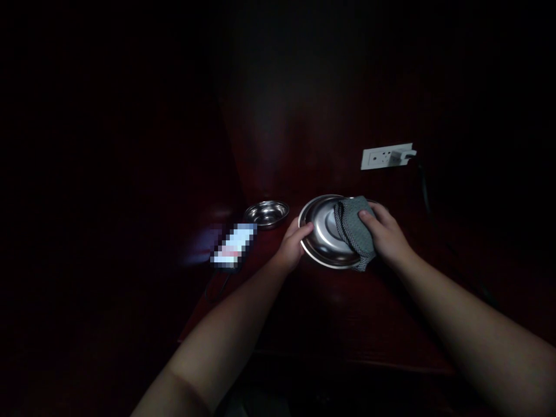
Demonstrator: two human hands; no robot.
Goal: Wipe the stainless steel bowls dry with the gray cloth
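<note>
A shiny metal bowl (321,234) is held up above the dark red table, its hollow side tilted toward me. My left hand (292,246) grips the bowl's left rim, thumb over the edge and fingers underneath. Closed around a folded grey cloth (357,226) with a dark checked border, my right hand (386,231) presses it against the bowl's right side. The cloth covers that part of the rim. Behind and to the left, a second, smaller-looking metal bowl (266,214) rests on the table.
A lit phone (235,246), its screen blurred, lies left of my left hand with a thin cable near it. On the back wall is a white socket panel (386,156) with a plug in it; a dark cord (424,188) hangs at its right. The surroundings are very dark.
</note>
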